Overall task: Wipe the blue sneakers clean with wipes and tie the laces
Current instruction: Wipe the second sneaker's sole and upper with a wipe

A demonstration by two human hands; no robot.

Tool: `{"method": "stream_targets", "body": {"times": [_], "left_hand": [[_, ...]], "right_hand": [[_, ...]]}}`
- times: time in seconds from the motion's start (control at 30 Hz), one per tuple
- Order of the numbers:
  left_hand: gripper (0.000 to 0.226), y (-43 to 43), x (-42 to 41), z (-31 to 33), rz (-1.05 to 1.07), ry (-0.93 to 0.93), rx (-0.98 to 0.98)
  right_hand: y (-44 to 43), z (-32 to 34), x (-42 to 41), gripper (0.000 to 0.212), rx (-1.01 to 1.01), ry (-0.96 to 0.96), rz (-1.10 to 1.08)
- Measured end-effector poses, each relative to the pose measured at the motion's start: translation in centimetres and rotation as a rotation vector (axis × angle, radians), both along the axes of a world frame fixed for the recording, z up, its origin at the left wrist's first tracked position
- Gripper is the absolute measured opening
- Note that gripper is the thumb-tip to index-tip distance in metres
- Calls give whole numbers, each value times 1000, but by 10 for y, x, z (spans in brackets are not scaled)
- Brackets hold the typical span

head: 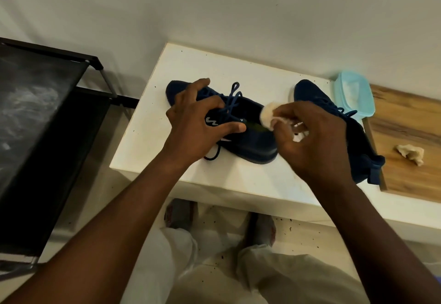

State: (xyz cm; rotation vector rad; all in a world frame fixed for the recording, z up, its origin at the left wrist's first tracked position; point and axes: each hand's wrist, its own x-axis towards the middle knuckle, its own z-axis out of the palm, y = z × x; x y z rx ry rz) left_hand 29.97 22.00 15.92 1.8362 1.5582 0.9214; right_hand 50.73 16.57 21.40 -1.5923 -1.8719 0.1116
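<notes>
Fingers (285, 111) of the right hand (312, 136) are bunched together and pinching a white wipe (269, 118), and the wad is pressed right at the collar opening of the nearer sneaker (253, 147). The left hand (198, 117) is clamped on that same shoe: thumb (235, 127) hooked on the near side by the little white logo, the other fingers curled over the top around the lacing. The blue laces (233, 102) are loose, with loops sticking up past the knuckles and one end trailing down toward the near edge of the white bench (148, 136). That sneaker sits sole-down about mid-bench, toe pointing to the bench's far left. The second sneaker (366, 158) lies at the bench's right end, partly hidden behind the right hand, heel hanging close to the right edge. At the bench's far right corner, against the wall, there's a pale blue plastic tub (353, 94); can't tell what's inside. A wooden board (417, 117) butts up against the bench's right side, with a crumpled used wipe (411, 154) on it. Left of the bench stands a black rack (35, 125). Below the bench's near edge you can see light trousers (286, 272) and both feet on the floor.
</notes>
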Motion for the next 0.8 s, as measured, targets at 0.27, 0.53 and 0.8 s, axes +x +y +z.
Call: {"method": "stream_targets", "body": {"times": [0.27,0.53,0.8], "left_hand": [[50,-2,11,0,43,66,67],[42,0,13,-5,-32,-94,-19],[41,-4,15,1,-127,-183,-93]], "right_hand": [[12,-28,16,25,-73,-76,-80],[14,-39,-34,26,-26,-65,42],[33,-36,-9,25,0,-110,-64]]}}
